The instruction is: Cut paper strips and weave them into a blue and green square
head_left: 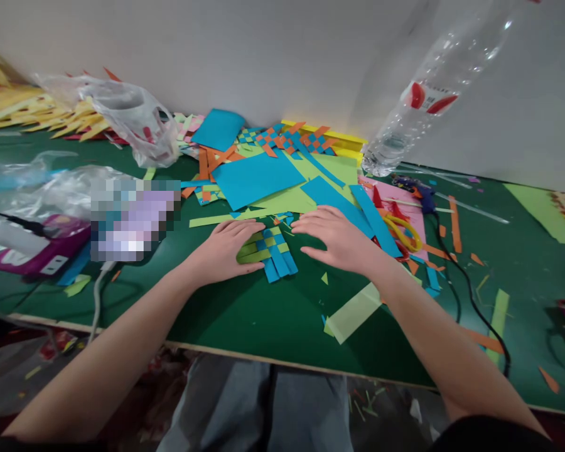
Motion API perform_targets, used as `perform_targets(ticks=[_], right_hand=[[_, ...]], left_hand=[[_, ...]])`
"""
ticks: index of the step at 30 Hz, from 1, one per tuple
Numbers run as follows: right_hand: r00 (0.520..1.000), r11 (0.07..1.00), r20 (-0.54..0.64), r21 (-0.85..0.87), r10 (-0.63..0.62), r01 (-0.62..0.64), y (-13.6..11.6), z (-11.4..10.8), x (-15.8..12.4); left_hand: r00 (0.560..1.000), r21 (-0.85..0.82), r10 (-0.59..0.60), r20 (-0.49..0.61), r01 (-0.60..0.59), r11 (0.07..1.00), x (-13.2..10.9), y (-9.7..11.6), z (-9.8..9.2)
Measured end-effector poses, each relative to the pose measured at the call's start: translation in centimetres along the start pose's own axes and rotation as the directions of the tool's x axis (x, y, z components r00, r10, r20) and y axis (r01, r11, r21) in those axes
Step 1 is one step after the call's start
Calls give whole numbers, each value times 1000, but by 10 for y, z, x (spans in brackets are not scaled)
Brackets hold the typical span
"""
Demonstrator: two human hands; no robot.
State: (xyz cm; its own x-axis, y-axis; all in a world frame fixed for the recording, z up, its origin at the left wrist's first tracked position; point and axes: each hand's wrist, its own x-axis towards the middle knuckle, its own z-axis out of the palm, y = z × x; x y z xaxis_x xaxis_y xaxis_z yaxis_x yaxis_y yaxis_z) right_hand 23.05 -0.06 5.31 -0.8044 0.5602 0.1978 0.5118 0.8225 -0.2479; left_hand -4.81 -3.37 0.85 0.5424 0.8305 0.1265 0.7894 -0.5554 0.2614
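A small woven paper piece (pixel 279 250) of blue and green strips lies on the green tabletop, its loose blue ends pointing toward me. Against its left side rests my left hand (pixel 221 252), fingers stretched out and thumb apart, covering part of the green strips. My right hand (pixel 336 242) hovers just right of the weave, apart from it, with its fingers and thumb spread and nothing between them. Small blue, green and orange paper scraps (pixel 282 218) lie just behind the weave. A blue paper sheet (pixel 258 179) lies farther back on green paper (pixel 329 169).
Yellow-handled scissors (pixel 407 232) lie on pink paper at right, near a cable (pixel 468 285) and a glue gun (pixel 426 196). A clear plastic bottle (pixel 433 94) stands behind. To the left are a phone (pixel 134 223), a purple power strip (pixel 37 248) and a plastic bag (pixel 134 119).
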Motion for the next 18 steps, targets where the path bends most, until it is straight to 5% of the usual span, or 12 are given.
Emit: perform_targets(ticks=[13, 18], right_hand=[[975, 982, 214, 185, -66, 26, 15, 8, 35], [977, 980, 202, 199, -66, 26, 18, 14, 35]], left_hand=[[999, 6, 35, 20, -35, 999, 2, 4, -4], [999, 11, 49, 23, -49, 999, 2, 4, -3]])
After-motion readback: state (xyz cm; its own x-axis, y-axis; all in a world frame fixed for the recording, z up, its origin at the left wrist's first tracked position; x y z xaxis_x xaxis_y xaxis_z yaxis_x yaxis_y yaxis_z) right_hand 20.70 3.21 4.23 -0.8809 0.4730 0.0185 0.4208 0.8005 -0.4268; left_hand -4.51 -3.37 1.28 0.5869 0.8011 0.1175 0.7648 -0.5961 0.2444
